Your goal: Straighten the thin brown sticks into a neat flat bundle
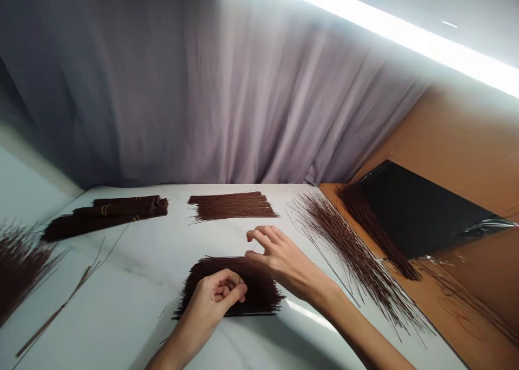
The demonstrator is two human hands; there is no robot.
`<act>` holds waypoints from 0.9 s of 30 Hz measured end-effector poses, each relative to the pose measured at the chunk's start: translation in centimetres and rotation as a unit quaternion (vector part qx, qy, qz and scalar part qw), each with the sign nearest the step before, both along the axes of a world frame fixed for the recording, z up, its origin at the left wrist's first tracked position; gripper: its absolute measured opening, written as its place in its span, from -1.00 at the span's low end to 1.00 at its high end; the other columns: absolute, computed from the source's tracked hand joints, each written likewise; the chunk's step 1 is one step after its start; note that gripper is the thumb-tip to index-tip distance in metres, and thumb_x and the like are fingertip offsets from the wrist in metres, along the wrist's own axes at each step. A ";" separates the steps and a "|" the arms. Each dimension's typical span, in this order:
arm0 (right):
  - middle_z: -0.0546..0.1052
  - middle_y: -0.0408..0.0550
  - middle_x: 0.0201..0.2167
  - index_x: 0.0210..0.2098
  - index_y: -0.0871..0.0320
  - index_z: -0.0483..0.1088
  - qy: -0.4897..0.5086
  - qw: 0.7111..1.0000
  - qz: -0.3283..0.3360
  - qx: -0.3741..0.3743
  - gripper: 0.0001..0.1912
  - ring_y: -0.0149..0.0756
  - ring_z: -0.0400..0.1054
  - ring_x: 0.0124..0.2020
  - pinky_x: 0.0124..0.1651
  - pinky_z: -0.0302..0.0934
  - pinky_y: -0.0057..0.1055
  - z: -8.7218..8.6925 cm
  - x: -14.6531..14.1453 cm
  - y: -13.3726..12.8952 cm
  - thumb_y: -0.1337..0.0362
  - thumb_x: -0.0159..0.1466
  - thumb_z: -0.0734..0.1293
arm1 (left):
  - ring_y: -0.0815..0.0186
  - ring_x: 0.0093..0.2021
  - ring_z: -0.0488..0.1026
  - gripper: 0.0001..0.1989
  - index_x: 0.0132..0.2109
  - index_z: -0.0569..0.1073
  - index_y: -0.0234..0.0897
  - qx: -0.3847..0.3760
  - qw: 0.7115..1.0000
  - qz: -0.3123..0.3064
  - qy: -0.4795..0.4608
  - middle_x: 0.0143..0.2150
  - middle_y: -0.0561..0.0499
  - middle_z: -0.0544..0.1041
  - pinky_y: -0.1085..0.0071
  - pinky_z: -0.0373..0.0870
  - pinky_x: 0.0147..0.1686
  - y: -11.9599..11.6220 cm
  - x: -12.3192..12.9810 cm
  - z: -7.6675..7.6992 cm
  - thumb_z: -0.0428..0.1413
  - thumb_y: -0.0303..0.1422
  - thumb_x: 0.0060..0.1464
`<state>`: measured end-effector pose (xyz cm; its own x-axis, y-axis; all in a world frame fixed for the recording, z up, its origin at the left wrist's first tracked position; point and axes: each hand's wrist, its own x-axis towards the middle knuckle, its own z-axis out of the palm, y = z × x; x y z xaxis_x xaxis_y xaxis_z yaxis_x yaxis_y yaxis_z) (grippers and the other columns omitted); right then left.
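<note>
Two bare arms come up from the bottom edge. The left arm comes in near the middle and leans up and to the right. The left hand (217, 294) is curled into a loose fist, with the fingers tucked in and the thumb lying across them, pointing right. The right arm comes in from the lower right and reaches up and to the left. The right hand (279, 259) is open, palm down, with its fingers spread and bent a little, pointing left. The right hand is above the left hand and very close to it.
</note>
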<state>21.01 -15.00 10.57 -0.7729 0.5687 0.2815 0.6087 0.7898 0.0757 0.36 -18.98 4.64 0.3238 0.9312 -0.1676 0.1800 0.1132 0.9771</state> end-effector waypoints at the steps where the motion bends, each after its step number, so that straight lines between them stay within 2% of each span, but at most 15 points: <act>1: 0.44 0.06 0.04 -0.18 0.13 0.48 0.016 1.000 -0.015 0.001 -0.88 -0.11 0.27 0.04 0.06 0.25 -0.19 -0.5 0.7 0.0 0.44 0.37 0.34 | 0.26 -0.35 0.47 -0.72 -0.31 0.53 -0.27 0.006 1.000 0.000 0.002 -0.36 0.00 0.58 0.41 0.37 -0.30 0.1 -0.2 -0.1 0.20 -0.12 0.18; 4: 0.46 -0.01 -0.02 -0.21 0.10 0.48 0.058 0.997 -0.050 0.005 -0.76 -0.14 0.26 0.01 0.01 0.23 -0.23 -2.0 2.2 -0.5 0.57 0.31 0.32 | 0.27 -0.33 0.48 -0.70 -0.30 0.53 -0.27 0.022 1.000 0.000 0.005 -0.35 0.00 0.57 0.41 0.37 -0.27 0.4 -0.6 -0.6 0.16 -0.11 0.23; 7: 0.48 -0.03 -0.07 -0.19 0.08 0.50 0.075 0.995 -0.066 0.012 -0.70 -0.14 0.27 0.00 -0.01 0.22 -0.24 -3.0 2.5 -0.7 0.60 0.28 0.31 | 0.28 -0.33 0.49 -0.70 -0.30 0.53 -0.28 0.023 1.000 -0.003 0.000 -0.36 0.00 0.58 0.41 0.38 -0.26 0.6 -0.6 -1.1 0.16 -0.13 0.23; 9: 0.49 -0.01 -0.05 -0.11 0.05 0.51 0.106 0.991 -0.076 0.030 -0.70 -0.12 0.28 0.01 0.01 0.22 -0.21 -3.3 2.6 -0.9 0.55 0.32 0.31 | 0.28 -0.32 0.49 -0.70 -0.31 0.53 -0.29 0.026 1.000 -0.001 -0.001 -0.36 -0.01 0.57 0.41 0.38 -0.25 0.6 -0.5 -1.3 0.17 -0.14 0.23; 11: 0.47 0.02 -0.02 0.03 0.01 0.48 0.186 0.976 -0.106 0.046 -0.70 -0.11 0.30 0.01 0.04 0.24 -0.17 -3.5 2.8 -1.5 0.44 0.39 0.29 | 0.31 -0.33 0.47 -0.70 -0.31 0.52 -0.29 0.027 1.000 0.006 -0.002 -0.36 0.00 0.56 0.44 0.39 -0.27 0.6 -0.4 -1.6 0.17 -0.13 0.23; 12: 0.46 0.03 -0.04 0.08 0.01 0.45 0.249 0.958 -0.132 0.045 -0.71 -0.13 0.32 -0.02 0.03 0.25 -0.18 -3.6 2.8 -2.1 0.39 0.43 0.27 | 0.34 -0.37 0.45 -0.69 -0.32 0.50 -0.28 0.020 1.000 0.009 -0.003 -0.36 0.00 0.55 0.47 0.37 -0.35 0.6 -0.3 -1.7 0.17 -0.11 0.23; 14: 0.47 -0.01 -0.16 0.03 0.04 0.45 0.392 0.897 -0.202 0.012 -0.77 -0.21 0.37 -0.13 -0.06 0.29 -0.28 -4.2 2.5 -3.9 0.33 0.48 0.21 | 0.39 -0.47 0.35 -0.64 -0.32 0.46 -0.26 -0.008 1.000 0.015 -0.011 -0.36 0.01 0.52 0.55 0.26 -0.56 0.4 -0.3 -1.8 0.18 -0.04 0.20; 16: 0.46 -0.10 -0.34 -0.15 0.07 0.45 0.496 0.827 -0.255 -0.071 -0.80 -0.29 0.38 -0.31 -0.21 0.29 -0.40 -5.3 1.4 -6.0 0.25 0.50 0.19 | 0.38 -0.50 0.29 -0.58 -0.30 0.43 -0.24 -0.029 0.999 0.023 -0.031 -0.37 0.02 0.47 0.60 0.09 -0.72 0.2 -0.1 -1.5 0.19 0.06 0.14; 17: 0.45 -0.13 -0.40 -0.22 0.08 0.43 0.518 0.803 -0.264 -0.128 -0.76 -0.32 0.36 -0.38 -0.28 0.27 -0.43 -6.0 0.6 -6.9 0.19 0.50 0.18 | 0.36 -0.49 0.29 -0.55 -0.30 0.44 -0.23 -0.031 0.998 0.027 -0.049 -0.37 0.02 0.45 0.61 0.08 -0.75 0.0 0.1 -1.3 0.20 0.10 0.10; 19: 0.50 -0.13 -0.39 -0.21 0.09 0.45 0.527 0.781 -0.241 -0.233 -0.70 -0.34 0.37 -0.42 -0.33 0.25 -0.45 -7.7 -1.5 -8.3 0.05 0.47 0.21 | 0.31 -0.41 0.36 -0.54 -0.29 0.47 -0.22 -0.028 0.994 0.043 -0.093 -0.37 0.01 0.44 0.59 0.25 -0.69 -0.5 0.7 -0.6 0.23 0.11 0.06; 21: 0.56 -0.07 -0.33 -0.18 0.09 0.49 0.537 0.762 -0.194 -0.306 -0.61 -0.32 0.41 -0.38 -0.32 0.26 -0.44 -9.2 -3.6 -8.8 -0.07 0.42 0.22 | 0.30 -0.37 0.41 -0.58 -0.27 0.52 -0.22 -0.033 0.986 0.083 -0.142 -0.36 0.01 0.49 0.53 0.41 -0.50 -0.9 1.5 0.0 0.29 0.06 0.04; 24: 0.61 -0.01 -0.32 -0.08 0.12 0.49 0.587 0.691 -0.157 -0.391 -0.47 -0.32 0.43 -0.42 -0.42 0.21 -0.46 -11.0 -6.0 -8.3 -0.21 0.34 0.26 | 0.30 -0.35 0.43 -0.60 -0.24 0.55 -0.21 -0.040 0.964 0.171 -0.199 -0.33 0.00 0.53 0.48 0.47 -0.35 -1.4 2.7 0.4 0.35 0.01 -0.02; 26: 0.60 -0.02 -0.37 -0.02 0.14 0.45 0.623 0.638 -0.170 -0.419 -0.39 -0.37 0.39 -0.50 -0.52 0.10 -0.52 -11.9 -7.1 -7.9 -0.26 0.26 0.32 | 0.27 -0.34 0.45 -0.56 -0.25 0.56 -0.22 -0.033 0.949 0.222 -0.221 -0.31 -0.01 0.54 0.46 0.48 -0.34 -1.4 3.3 0.5 0.37 0.04 -0.08; 27: 0.60 -0.03 -0.39 -0.02 0.14 0.45 0.635 0.621 -0.180 -0.422 -0.37 -0.40 0.37 -0.53 -0.54 0.05 -0.54 -12.2 -7.5 -7.7 -0.27 0.22 0.36 | 0.26 -0.32 0.47 -0.54 -0.25 0.56 -0.22 -0.029 0.945 0.240 -0.223 -0.29 -0.02 0.55 0.44 0.48 -0.32 -1.3 3.6 0.5 0.38 0.06 -0.10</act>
<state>13.51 -22.70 -1.64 -0.0121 0.9998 0.0179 -0.0966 0.0167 -0.9952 3.94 -20.33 5.16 -0.0822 0.9822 -0.1688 -0.3332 0.1325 0.9335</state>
